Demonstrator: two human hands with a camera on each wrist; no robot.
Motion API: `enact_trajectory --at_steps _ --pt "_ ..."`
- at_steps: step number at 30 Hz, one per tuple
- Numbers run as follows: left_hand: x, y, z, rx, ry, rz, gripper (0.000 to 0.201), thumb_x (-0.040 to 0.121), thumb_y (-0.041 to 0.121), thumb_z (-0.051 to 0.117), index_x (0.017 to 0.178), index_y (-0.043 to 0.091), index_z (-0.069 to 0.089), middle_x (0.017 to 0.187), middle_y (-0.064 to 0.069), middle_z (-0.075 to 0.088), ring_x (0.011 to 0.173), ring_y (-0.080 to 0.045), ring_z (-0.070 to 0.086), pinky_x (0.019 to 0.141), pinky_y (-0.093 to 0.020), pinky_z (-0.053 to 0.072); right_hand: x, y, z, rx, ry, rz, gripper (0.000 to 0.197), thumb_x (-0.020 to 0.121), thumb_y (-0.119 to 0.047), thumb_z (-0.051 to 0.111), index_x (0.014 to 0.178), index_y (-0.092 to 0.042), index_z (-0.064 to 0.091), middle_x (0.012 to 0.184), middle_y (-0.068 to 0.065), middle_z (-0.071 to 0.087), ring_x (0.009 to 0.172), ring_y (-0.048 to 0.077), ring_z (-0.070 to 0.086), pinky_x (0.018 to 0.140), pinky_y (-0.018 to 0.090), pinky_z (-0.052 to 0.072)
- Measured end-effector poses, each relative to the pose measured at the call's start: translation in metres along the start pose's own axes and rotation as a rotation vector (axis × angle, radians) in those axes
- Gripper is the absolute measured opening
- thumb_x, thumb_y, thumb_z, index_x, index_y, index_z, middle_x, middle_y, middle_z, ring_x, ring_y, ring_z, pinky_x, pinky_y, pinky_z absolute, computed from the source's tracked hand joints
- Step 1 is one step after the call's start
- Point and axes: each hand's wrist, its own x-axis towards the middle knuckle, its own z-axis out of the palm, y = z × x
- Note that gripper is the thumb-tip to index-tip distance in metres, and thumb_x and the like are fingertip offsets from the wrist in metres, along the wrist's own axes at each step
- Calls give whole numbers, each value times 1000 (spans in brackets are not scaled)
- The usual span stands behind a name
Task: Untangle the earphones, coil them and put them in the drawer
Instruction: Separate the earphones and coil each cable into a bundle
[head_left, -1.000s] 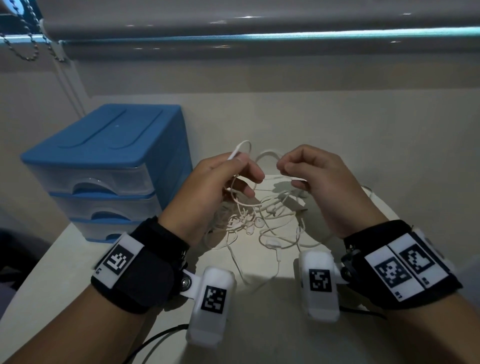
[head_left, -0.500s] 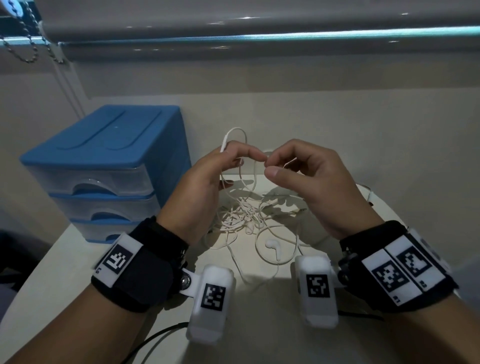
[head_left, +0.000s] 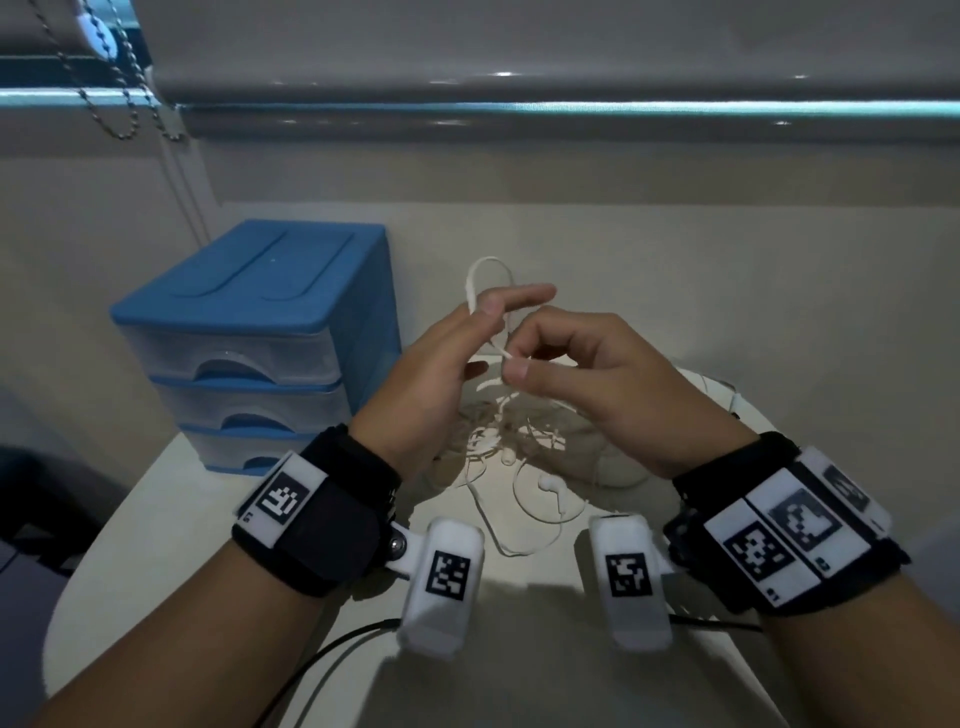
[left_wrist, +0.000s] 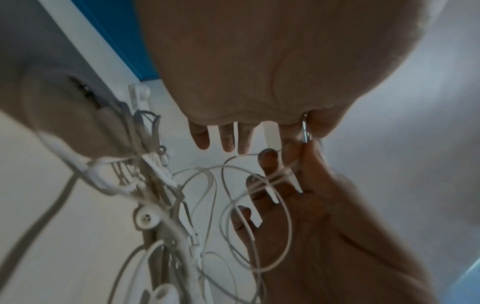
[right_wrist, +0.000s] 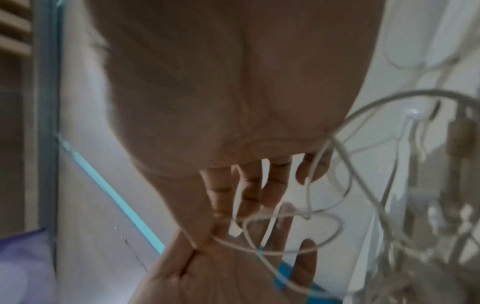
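The white earphones (head_left: 498, 441) lie in a tangle on the white table (head_left: 208, 519), with one earbud (head_left: 548, 483) loose at the near side. Above the tangle, my left hand (head_left: 485, 312) pinches the cable between thumb and forefinger, the other fingers stretched out; a cable loop (head_left: 488, 265) stands up above the thumb. Just below and to the right, my right hand (head_left: 514, 366) pinches the same cable between thumb and curled forefinger. The left wrist view shows the cable (left_wrist: 305, 131) at the thumb and the hanging tangle (left_wrist: 155, 185). Loops (right_wrist: 293, 226) cross the right wrist view.
A blue drawer unit (head_left: 260, 332) with three translucent drawers, all closed, stands at the table's back left, close to my left hand. A wall and a window blind (head_left: 519, 52) with a bead chain (head_left: 119, 104) rise behind. A black wire (head_left: 322, 654) runs along the near edge.
My left hand's fingers have stretched out and the cable loop stands higher above its thumb. My right hand has shifted slightly lower, pinching the cable under the left fingers. The tangle has barely moved.
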Motion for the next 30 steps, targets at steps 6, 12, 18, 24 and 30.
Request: enact_trajectory --at_steps 6,12,18,24,30 --pt "3 18 -1 49 199 12 43 109 33 37 98 26 78 117 12 72 119 -16 61 107 -47 48 -7 -24 -22 115 15 84 17 91 -21 55 78 -12 63 93 -8 71 91 8 58 85 33 37" --pt "3 60 -13 180 260 133 45 110 35 37 83 32 73 113 -2 67 97 -15 58 87 -34 47 -20 -49 -43 95 29 102 23 92 -28 48 73 -20 56 86 2 67 84 12 54 82 40 33" --pt "4 121 -26 139 276 248 41 110 30 37 89 20 70 91 1 67 84 -12 60 77 -29 45 -36 -66 -57 1 -33 169 24 98 -34 49 82 -18 58 91 4 71 93 15 60 88 43 35" --pt "11 193 -29 74 194 323 39 110 21 36 87 13 66 83 -4 70 75 -19 68 75 -31 55 -37 -82 -52 76 -3 196 19 105 -21 48 101 -18 66 103 6 76 96 17 70 88 42 38" --pt "8 219 -17 286 -4 244 38 111 24 37 97 2 65 74 -6 60 62 -18 57 63 -26 50 -12 -117 -50 14 344 40 21 100 -22 62 120 -26 65 103 5 69 77 11 67 72 24 48"
